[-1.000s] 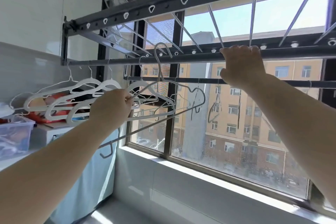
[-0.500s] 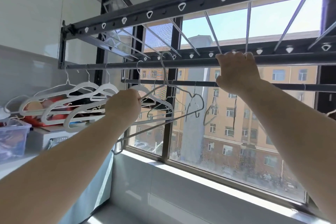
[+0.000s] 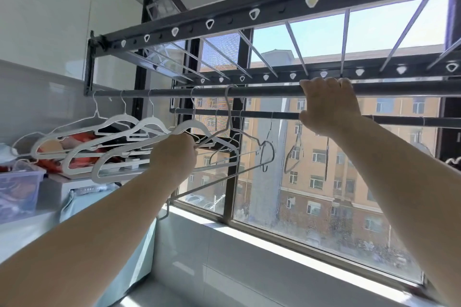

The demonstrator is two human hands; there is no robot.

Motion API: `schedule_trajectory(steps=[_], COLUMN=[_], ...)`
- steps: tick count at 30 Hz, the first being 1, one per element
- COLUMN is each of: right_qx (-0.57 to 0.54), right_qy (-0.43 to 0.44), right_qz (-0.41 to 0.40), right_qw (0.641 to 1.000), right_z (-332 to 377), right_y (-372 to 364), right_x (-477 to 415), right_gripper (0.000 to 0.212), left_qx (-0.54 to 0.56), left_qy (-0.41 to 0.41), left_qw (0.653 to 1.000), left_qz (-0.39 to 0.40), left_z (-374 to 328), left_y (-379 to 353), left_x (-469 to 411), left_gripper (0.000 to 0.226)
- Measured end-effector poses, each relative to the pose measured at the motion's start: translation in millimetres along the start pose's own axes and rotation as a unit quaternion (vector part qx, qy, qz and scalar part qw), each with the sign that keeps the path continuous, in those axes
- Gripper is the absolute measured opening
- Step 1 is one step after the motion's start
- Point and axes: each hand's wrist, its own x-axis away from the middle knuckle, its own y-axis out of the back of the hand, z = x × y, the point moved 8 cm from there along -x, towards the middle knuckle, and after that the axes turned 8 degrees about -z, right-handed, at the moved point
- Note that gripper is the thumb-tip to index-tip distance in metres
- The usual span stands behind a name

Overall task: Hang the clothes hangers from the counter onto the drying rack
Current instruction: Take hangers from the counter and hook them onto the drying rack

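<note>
The hanger (image 3: 224, 179) being hung is a thin grey one, wire-slim, with a long straight bottom bar and a small hooked tip at each end. Its curved hook sits over the front rod (image 3: 262, 91) of the drying rack (image 3: 279, 11), and its body tilts, the near end slanting down toward the person. The left hand (image 3: 172, 156) is curled round the hanger's near shoulder, gripping it just below and to the left of the hook. The right hand (image 3: 329, 106) is further right along the same rod, well apart from the hook, with its fingers wrapped over the top and the thumb underneath.

Just left of the held hanger, four white hangers (image 3: 147, 122) with broad, smooth, flat plastic shoulders and slim metal hooks hang side by side on the rod. The rack is a dark metal frame pierced with pale triangular holes and crossed by thin silver bars. A second rod (image 3: 249, 114) behind carries a few dark, thin hangers. On the counter (image 3: 22, 234) at the left stand a clear plastic box (image 3: 17, 189) and a pale blue cloth (image 3: 84, 204). Behind the rack is a window (image 3: 311, 207), its glass speckled, with a tan building outside.
</note>
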Motion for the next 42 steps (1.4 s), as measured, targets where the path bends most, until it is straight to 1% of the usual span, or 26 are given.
schedule_trajectory(steps=[6,8,11,14,15,16,19,22,25,26,28,30,31,33,35,39,40,42], right_qx=[-0.009,-0.015,-0.047,-0.098,-0.106,-0.106,-0.103,-0.102,-0.099,-0.095,-0.103,-0.110,-0.118,-0.128,-0.130,-0.104,-0.096,-0.084], right_qy=[0.004,0.006,0.001,0.000,0.002,0.005,0.014,0.017,0.027,0.029,0.025,0.021,0.011,-0.029,-0.080,-0.158,-0.175,-0.215], right_qz=[-0.015,-0.024,-0.058,-0.165,-0.188,-0.195,-0.183,-0.152,-0.110,-0.088,-0.013,0.064,0.086,0.127,0.171,0.254,0.266,0.276], right_qw=[1.000,1.000,0.997,0.981,0.976,0.975,0.978,0.983,0.989,0.991,0.994,0.992,0.989,0.983,0.973,0.949,0.943,0.933], right_z=[0,-1,0,-1,-2,-2,-8,-23,-45,-54,-76,-104,-121,-159,-206,-301,-324,-368], right_y=[-3,-4,-4,-2,-4,-8,-17,-25,-36,-38,-40,-46,-45,-43,-43,-36,-30,-15], right_x=[3,5,13,28,34,41,59,80,108,119,143,170,185,216,252,330,348,386], right_gripper=[0.060,0.060,0.058,0.052,0.050,0.049,0.048,0.048,0.047,0.045,0.040,0.038,0.037,0.035,0.032,0.027,0.026,0.025], left_qx=[0.005,0.019,0.079,0.141,0.159,0.175,0.214,0.250,0.278,0.287,0.318,0.371,0.391,0.424,0.453,0.510,0.528,0.578], left_qy=[-0.002,0.004,-0.009,-0.061,-0.078,-0.091,-0.109,-0.110,-0.101,-0.092,-0.064,-0.040,-0.038,-0.032,-0.028,-0.020,-0.015,0.001], left_qw=[1.000,1.000,0.996,0.981,0.975,0.970,0.959,0.955,0.954,0.953,0.946,0.926,0.916,0.895,0.872,0.828,0.811,0.765], left_qz=[0.009,0.001,-0.047,-0.118,-0.133,-0.142,-0.148,-0.113,-0.053,-0.030,0.011,0.055,0.080,0.138,0.184,0.234,0.250,0.283], left_z=[-4,-7,-15,-27,-32,-36,-52,-70,-96,-105,-126,-155,-174,-217,-263,-359,-384,-435], left_y=[8,14,28,40,42,42,38,25,6,-3,-21,-36,-43,-55,-65,-76,-77,-77], left_x=[7,10,13,20,23,26,41,62,85,93,107,125,135,159,185,240,255,286], left_gripper=[0.023,0.027,0.033,0.033,0.032,0.030,0.034,0.025,0.034,0.030,0.018,0.018,0.024,0.036,0.040,0.035,0.032,0.028])
